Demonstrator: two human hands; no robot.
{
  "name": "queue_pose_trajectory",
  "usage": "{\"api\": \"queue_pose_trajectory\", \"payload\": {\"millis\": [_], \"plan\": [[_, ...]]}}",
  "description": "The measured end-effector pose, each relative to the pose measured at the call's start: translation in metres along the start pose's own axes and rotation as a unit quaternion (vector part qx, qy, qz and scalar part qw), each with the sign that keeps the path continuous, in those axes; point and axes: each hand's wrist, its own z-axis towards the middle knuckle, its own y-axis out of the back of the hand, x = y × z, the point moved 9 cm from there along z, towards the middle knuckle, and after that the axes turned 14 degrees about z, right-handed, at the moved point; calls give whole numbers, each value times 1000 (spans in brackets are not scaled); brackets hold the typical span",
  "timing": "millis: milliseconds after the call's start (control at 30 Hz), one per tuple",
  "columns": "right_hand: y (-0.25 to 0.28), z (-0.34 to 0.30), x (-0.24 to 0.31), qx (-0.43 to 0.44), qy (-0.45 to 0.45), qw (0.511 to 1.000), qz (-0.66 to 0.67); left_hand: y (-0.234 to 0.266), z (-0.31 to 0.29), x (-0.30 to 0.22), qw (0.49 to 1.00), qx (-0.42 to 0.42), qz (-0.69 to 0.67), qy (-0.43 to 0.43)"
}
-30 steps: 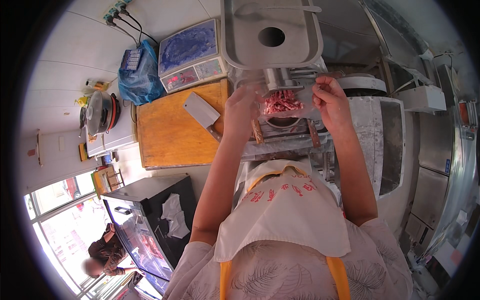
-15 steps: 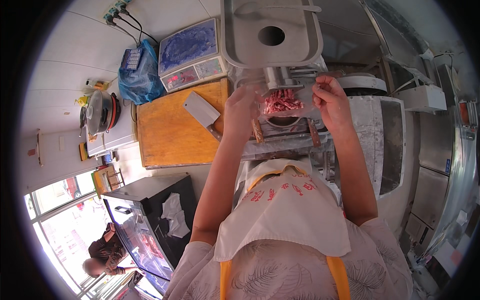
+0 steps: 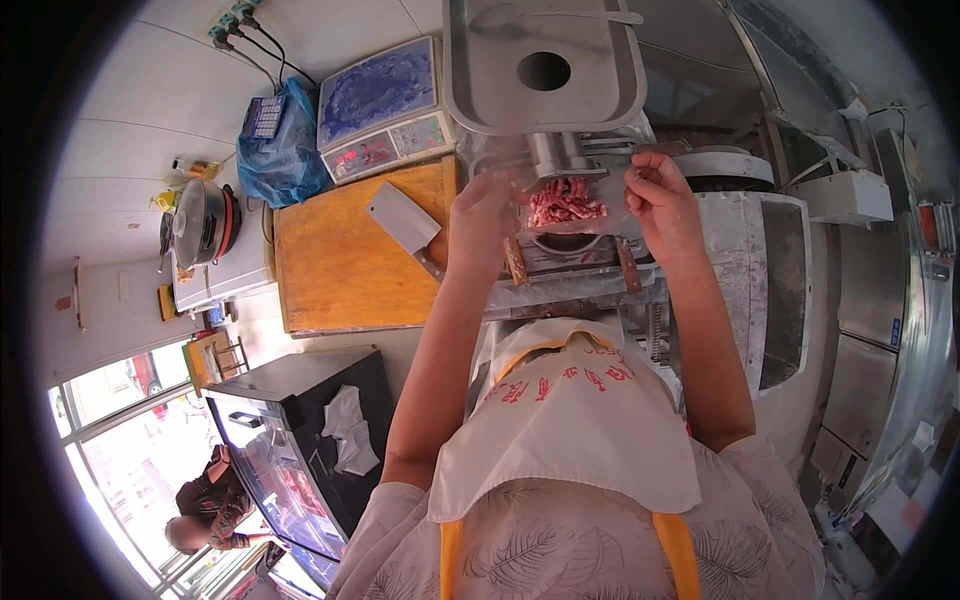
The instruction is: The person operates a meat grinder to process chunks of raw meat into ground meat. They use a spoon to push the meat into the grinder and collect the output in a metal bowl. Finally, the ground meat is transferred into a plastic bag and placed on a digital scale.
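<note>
My left hand (image 3: pixel 480 220) and my right hand (image 3: pixel 668 208) hold a clear plastic bag (image 3: pixel 617 197) stretched between them by its sides. Inside the bag lies a heap of red and white minced meat (image 3: pixel 566 207). Right above it is the metal outlet (image 3: pixel 558 157) of a meat grinder, whose steel feed tray (image 3: pixel 475 105) has a round hole. The fingers of my right hand are pinched together on the bag's edge. Those of my left hand are curled and partly hazed by the plastic. Below the bag, a round dark bowl-like opening (image 3: pixel 566 243) partly shows.
To the left, a cleaver (image 3: pixel 405 218) lies on a wooden board (image 3: pixel 345 265). Behind it stand a scale (image 3: pixel 385 110) and a blue plastic bag (image 3: pixel 280 160). Wooden handles (image 3: pixel 628 265) stick out near my hands. A person (image 3: pixel 215 505) is beside the glass display case (image 3: pixel 280 470).
</note>
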Motion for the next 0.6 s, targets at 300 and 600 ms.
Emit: {"api": "queue_pose_trajectory", "payload": {"millis": [300,600], "plan": [[1,0,-1,-3,-3,1000,0,-1,-1,0,1000,1,-3,2],[3,2,-2,0,-1,1000,-1,0,0,0,1000,0,-2,4]]}}
